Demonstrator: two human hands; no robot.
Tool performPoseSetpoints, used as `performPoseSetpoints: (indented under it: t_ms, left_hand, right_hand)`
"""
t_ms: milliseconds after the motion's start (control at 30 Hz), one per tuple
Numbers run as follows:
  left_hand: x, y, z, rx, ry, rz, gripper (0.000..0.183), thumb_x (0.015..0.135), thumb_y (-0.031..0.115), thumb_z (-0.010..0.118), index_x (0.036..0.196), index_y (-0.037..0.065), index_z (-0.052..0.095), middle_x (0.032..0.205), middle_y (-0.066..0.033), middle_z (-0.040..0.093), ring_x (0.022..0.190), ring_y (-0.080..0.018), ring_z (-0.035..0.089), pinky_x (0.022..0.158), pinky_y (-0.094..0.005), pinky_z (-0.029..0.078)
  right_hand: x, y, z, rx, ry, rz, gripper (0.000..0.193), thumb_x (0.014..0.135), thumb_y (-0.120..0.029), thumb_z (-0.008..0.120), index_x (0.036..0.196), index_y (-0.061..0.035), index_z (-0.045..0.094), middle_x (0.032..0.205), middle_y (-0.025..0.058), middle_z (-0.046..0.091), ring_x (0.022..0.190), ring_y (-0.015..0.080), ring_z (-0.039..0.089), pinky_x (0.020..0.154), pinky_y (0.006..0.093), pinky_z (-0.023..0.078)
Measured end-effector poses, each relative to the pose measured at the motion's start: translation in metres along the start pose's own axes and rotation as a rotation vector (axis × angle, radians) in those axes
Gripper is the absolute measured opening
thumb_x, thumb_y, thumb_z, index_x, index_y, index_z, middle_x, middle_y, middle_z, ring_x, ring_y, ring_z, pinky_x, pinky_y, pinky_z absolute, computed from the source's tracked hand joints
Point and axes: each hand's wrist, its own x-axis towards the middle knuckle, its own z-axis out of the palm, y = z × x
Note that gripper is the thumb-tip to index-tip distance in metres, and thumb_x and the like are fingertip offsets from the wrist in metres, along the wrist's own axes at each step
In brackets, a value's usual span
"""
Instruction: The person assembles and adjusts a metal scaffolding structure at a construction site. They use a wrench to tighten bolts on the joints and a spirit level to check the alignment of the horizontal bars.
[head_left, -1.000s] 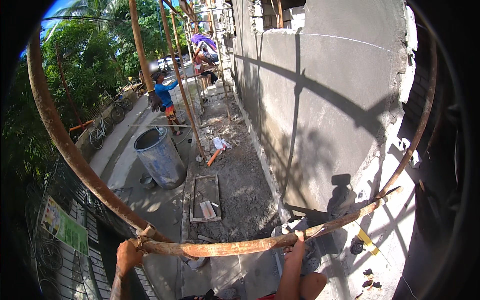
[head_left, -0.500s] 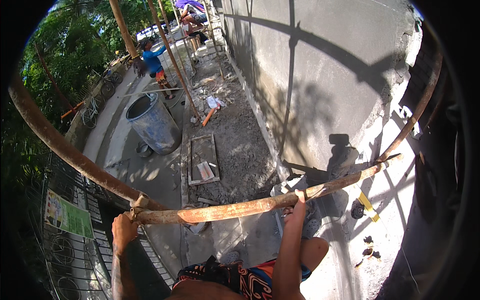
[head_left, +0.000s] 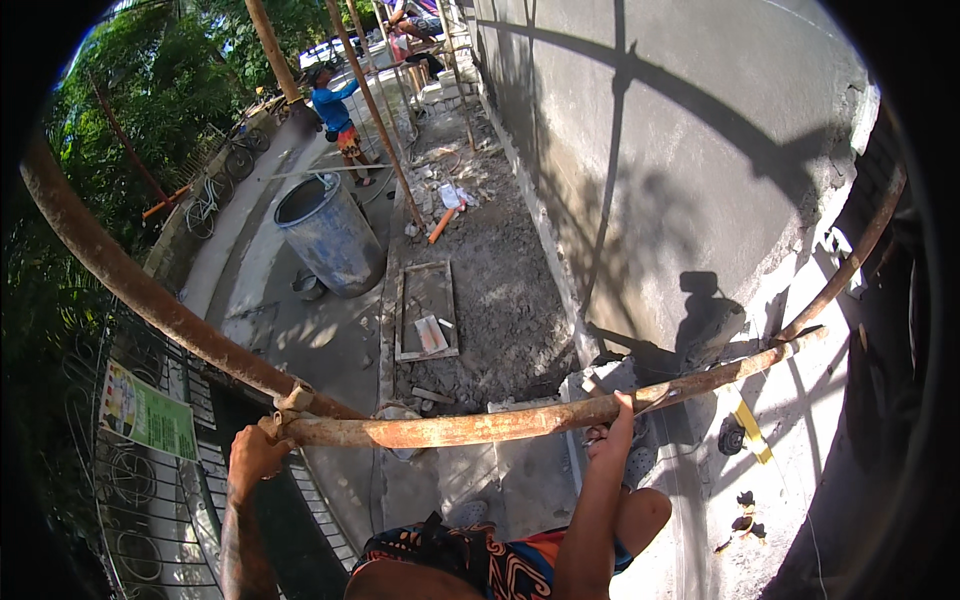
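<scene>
Both hands closed around the brown, round wooden crosswise pole [head_left: 470,427] in front of me. Left hand [head_left: 260,455] at its left end, beside the slanting brown wooden pole [head_left: 165,308], forearm near upright; right hand [head_left: 611,430] right of centre, wrapped from the near side, forearm angled up. Farther left: green-and-white rectangular banner [head_left: 148,410], print too small to read. Ahead: blue-grey cylindrical drum [head_left: 335,245].

Left hand [head_left: 258,455] curled, left forearm [head_left: 246,545] near upright; right hand [head_left: 612,432] curled, right forearm [head_left: 588,520] slanting up.
</scene>
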Motion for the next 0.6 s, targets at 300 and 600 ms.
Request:
performPoseSetpoints:
  t_ms: [300,600]
  left_hand:
    - [-0.002,-0.002,0.016,0.078,0.269,0.103,0.037,0.062,0.028,0.083,0.068,-0.006,0.07,0.064,-0.0229,0.066,0.066,-0.0366,0.07,0.066,-0.0432,0.056]
    - [-0.014,0.001,0.003,-0.116,0.084,0.079,0.031,0.076,0.025,0.08,0.07,-0.004,0.072,0.065,-0.0145,0.068,0.059,-0.0227,0.068,0.055,-0.0352,0.054]
  right_hand:
    - [-0.002,0.0,0.0,-0.002,0.021,-0.02,0.044,0.077,-0.045,0.072,0.103,-0.0116,0.059,0.079,0.0005,0.056,0.045,0.0081,0.038,0.041,0.0233,0.028]
    - [-0.006,-0.003,0.002,-0.001,0.02,0.026,0.034,0.079,-0.043,0.071,0.094,-0.0161,0.057,0.074,-0.001,0.058,0.043,0.0074,0.036,0.041,0.0231,0.029]
